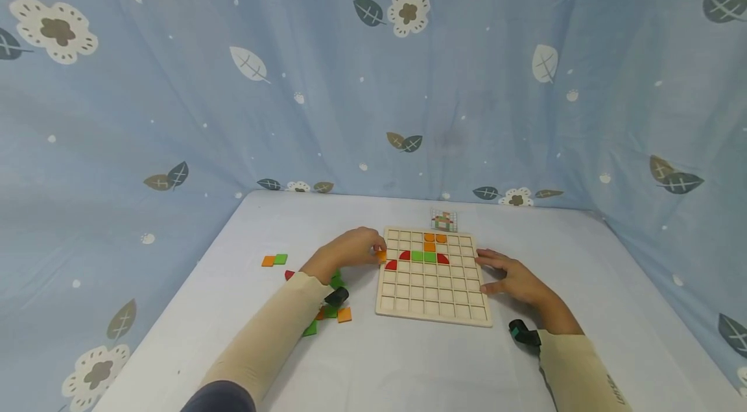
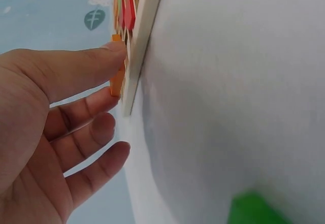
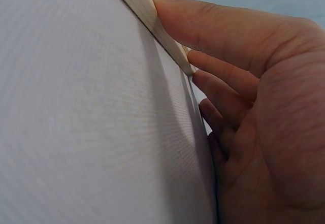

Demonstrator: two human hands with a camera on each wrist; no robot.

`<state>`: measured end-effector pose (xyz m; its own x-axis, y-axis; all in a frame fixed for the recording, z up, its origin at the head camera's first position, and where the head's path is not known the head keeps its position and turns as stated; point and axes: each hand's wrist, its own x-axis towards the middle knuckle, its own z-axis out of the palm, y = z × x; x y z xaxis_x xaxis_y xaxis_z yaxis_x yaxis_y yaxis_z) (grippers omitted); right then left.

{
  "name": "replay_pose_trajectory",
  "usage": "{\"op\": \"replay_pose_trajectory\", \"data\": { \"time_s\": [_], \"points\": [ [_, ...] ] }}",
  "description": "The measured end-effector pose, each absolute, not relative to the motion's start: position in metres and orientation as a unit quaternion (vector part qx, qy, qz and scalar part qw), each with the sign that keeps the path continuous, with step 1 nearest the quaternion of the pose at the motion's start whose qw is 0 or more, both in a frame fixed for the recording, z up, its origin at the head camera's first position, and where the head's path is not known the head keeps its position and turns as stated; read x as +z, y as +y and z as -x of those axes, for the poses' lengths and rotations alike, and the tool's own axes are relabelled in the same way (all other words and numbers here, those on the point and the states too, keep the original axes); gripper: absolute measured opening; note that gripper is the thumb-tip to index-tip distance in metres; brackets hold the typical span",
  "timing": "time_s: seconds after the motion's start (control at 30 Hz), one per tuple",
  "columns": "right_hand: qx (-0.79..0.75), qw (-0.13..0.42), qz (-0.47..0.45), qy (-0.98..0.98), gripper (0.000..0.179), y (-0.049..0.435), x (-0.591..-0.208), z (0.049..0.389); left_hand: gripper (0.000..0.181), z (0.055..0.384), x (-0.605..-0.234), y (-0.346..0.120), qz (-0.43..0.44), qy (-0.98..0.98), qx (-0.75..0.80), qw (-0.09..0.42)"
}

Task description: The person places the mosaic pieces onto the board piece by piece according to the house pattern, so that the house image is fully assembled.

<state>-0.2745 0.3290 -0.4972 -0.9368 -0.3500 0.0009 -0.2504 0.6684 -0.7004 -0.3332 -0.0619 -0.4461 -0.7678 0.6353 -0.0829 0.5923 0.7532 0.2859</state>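
A wooden grid board (image 1: 432,300) lies flat on the table. In its upper cells sit orange round pieces (image 1: 441,239), an orange square (image 1: 429,247), green squares (image 1: 417,256) and red curved pieces (image 1: 391,265). Between thumb and forefinger my left hand (image 1: 350,248) pinches an orange square tile (image 2: 117,79) at the board's left edge; its other fingers are loosely bent. My right hand (image 1: 516,279) rests against the right edge, thumb (image 3: 203,23) and fingertips touching the wooden rim with the fingers spread.
Behind the board stands a small pattern card (image 1: 444,220). Loose tiles lie left of the board, among them a green square (image 1: 281,259) and an orange square (image 1: 344,315), partly hidden by my left forearm. A blue patterned curtain (image 1: 327,74) hangs behind the white table (image 1: 420,360).
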Motion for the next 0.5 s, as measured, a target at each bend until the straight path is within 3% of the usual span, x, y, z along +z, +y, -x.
{"op": "replay_pose_trajectory", "data": {
  "time_s": [0.5],
  "points": [
    [-0.373,0.067,0.164,0.911,0.078,0.328,-0.497,0.275,0.025,0.324,-0.443,-0.031,-0.343,0.924,0.134,0.102]
  ]
}}
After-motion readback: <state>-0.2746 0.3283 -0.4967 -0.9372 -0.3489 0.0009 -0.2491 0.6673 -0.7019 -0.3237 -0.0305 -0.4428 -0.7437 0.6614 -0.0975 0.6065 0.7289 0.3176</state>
